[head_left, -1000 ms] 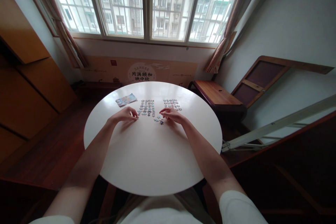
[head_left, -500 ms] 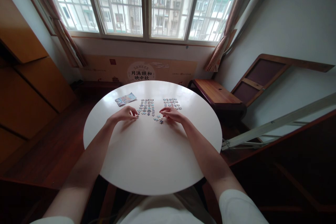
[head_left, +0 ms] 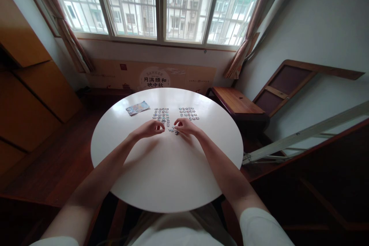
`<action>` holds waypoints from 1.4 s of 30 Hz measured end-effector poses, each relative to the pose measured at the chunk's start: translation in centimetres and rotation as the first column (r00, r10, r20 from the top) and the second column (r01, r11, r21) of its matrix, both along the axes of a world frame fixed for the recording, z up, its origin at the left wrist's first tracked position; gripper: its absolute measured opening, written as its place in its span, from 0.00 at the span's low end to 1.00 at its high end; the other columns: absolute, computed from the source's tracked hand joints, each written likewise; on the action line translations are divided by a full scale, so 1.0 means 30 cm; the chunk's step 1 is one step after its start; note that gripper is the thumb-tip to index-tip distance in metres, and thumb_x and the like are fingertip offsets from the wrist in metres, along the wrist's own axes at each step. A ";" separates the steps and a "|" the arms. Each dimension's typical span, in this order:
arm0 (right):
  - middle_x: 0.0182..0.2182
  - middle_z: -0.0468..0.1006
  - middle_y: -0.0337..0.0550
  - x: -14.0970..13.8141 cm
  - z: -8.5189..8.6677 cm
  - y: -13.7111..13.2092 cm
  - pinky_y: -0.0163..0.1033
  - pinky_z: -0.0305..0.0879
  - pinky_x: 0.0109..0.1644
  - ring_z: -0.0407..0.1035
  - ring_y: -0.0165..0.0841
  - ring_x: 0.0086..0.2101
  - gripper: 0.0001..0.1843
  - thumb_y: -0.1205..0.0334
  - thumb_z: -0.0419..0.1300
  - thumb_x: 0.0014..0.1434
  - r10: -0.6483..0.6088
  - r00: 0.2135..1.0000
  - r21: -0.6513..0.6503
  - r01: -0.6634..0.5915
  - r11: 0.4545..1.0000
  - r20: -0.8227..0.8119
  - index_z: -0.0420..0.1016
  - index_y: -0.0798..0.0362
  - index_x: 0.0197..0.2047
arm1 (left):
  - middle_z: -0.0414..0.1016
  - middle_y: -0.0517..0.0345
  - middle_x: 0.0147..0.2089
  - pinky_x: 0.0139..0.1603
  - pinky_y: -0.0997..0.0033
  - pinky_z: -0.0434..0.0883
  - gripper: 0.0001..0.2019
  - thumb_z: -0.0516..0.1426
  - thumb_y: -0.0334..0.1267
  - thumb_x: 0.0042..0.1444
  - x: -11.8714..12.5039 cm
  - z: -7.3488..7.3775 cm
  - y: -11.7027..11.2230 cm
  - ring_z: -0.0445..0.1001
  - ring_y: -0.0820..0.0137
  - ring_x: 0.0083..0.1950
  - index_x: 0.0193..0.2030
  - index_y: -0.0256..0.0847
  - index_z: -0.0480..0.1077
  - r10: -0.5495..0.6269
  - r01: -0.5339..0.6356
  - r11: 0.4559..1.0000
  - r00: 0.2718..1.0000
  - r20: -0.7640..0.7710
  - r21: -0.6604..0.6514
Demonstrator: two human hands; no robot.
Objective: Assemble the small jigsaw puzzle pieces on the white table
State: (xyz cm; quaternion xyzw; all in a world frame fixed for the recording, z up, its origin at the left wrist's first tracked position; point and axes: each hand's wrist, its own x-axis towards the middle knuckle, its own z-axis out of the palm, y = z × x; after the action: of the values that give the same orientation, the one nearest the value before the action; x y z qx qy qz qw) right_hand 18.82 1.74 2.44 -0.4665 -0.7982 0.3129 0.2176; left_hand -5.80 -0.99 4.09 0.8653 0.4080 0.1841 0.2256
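Observation:
On a round white table (head_left: pixel 167 169) lie two groups of small jigsaw pieces: a left group (head_left: pixel 161 114) and a right group (head_left: pixel 188 113). A small joined cluster of pieces (head_left: pixel 173 130) lies nearer to me. My left hand (head_left: pixel 151 127) rests on the table with fingers curled, its tips just left of the cluster. My right hand (head_left: pixel 184 126) pinches at the cluster's right side, fingertips together. What either hand grips is too small to name.
A printed picture card (head_left: pixel 137 108) lies at the table's far left. Behind the table are a window, curtains and a cardboard panel (head_left: pixel 155 78). A wooden bench (head_left: pixel 238 102) and a leaning frame stand right; wooden cabinets (head_left: pixel 34 96) stand left.
My left hand moved right, from beside the left group of pieces to close by the small cluster. My right hand stayed nearly in place.

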 end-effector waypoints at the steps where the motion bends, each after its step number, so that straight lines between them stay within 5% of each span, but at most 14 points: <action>1: 0.27 0.76 0.40 -0.001 0.004 -0.002 0.31 0.59 0.30 0.67 0.27 0.26 0.09 0.63 0.62 0.54 0.003 1.000 0.015 -0.003 1.000 0.019 0.77 0.57 0.39 | 0.72 0.61 0.25 0.28 0.76 0.60 0.14 0.56 0.46 0.57 0.016 0.008 -0.014 0.66 0.75 0.25 0.40 0.40 0.78 -0.009 0.009 1.000 1.000 -0.017 0.011; 5: 0.28 0.76 0.41 0.001 0.014 -0.001 0.31 0.59 0.30 0.67 0.27 0.27 0.11 0.61 0.63 0.54 -0.028 0.996 0.031 0.025 0.999 0.085 0.77 0.58 0.39 | 0.74 0.60 0.26 0.29 0.76 0.60 0.14 0.56 0.44 0.56 0.043 0.020 -0.042 0.68 0.74 0.25 0.42 0.41 0.78 -0.041 0.047 0.997 0.994 -0.101 0.053; 15: 0.27 0.75 0.41 0.001 0.003 0.015 0.32 0.58 0.29 0.66 0.28 0.27 0.09 0.60 0.68 0.48 -0.076 0.989 0.005 0.076 0.997 0.131 0.77 0.57 0.30 | 0.77 0.61 0.27 0.29 0.76 0.60 0.14 0.55 0.44 0.57 0.033 -0.045 -0.014 0.68 0.75 0.25 0.41 0.43 0.79 -0.023 0.031 0.997 0.992 -0.123 0.066; 20: 0.24 0.74 0.40 0.010 0.003 0.023 0.33 0.58 0.28 0.66 0.28 0.25 0.11 0.61 0.70 0.44 -0.085 0.995 -0.110 0.079 0.991 -0.052 0.73 0.57 0.27 | 0.77 0.62 0.27 0.29 0.76 0.60 0.13 0.55 0.44 0.58 0.037 -0.047 -0.013 0.69 0.75 0.25 0.41 0.44 0.79 -0.002 0.009 0.998 0.994 -0.107 0.069; 27: 0.19 0.70 0.36 0.001 0.024 0.007 0.32 0.56 0.24 0.61 0.25 0.20 0.22 0.49 0.72 0.41 -0.013 0.918 -0.251 -0.095 0.963 -0.396 0.70 0.57 0.28 | 0.78 0.62 0.30 0.30 0.75 0.61 0.13 0.56 0.47 0.58 0.045 -0.046 -0.012 0.72 0.73 0.28 0.43 0.46 0.78 0.169 -0.157 0.959 0.985 -0.030 0.235; 31: 0.20 0.71 0.36 -0.021 0.019 -0.002 0.32 0.57 0.24 0.64 0.26 0.22 0.23 0.47 0.71 0.42 0.046 0.905 -0.267 -0.173 0.948 -0.424 0.70 0.56 0.30 | 0.77 0.62 0.29 0.30 0.76 0.63 0.13 0.59 0.47 0.55 0.059 -0.035 -0.022 0.71 0.74 0.27 0.42 0.44 0.77 0.144 -0.148 0.959 0.989 0.033 0.240; 37: 0.22 0.72 0.37 -0.047 0.002 -0.015 0.31 0.57 0.24 0.64 0.26 0.23 0.23 0.47 0.72 0.42 0.120 0.888 -0.267 -0.259 0.928 -0.444 0.71 0.56 0.31 | 0.75 0.62 0.27 0.32 0.77 0.64 0.09 0.58 0.42 0.57 0.074 -0.021 -0.037 0.70 0.76 0.26 0.36 0.43 0.77 -0.039 0.017 0.961 0.997 0.073 0.276; 42: 0.23 0.71 0.37 -0.049 0.013 -0.028 0.31 0.57 0.25 0.63 0.25 0.24 0.23 0.47 0.71 0.42 0.115 0.893 -0.270 -0.252 0.929 -0.435 0.72 0.57 0.31 | 0.75 0.60 0.27 0.31 0.78 0.64 0.08 0.57 0.39 0.57 0.072 -0.030 -0.030 0.70 0.75 0.27 0.30 0.41 0.76 -0.013 -0.019 0.950 0.995 0.100 0.311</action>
State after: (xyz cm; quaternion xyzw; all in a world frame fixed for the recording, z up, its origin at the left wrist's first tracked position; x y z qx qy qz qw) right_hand 17.36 0.90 2.82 -0.3405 -0.7138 0.5484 0.2716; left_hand -3.63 -1.91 3.19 0.8791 0.3631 0.2900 0.1064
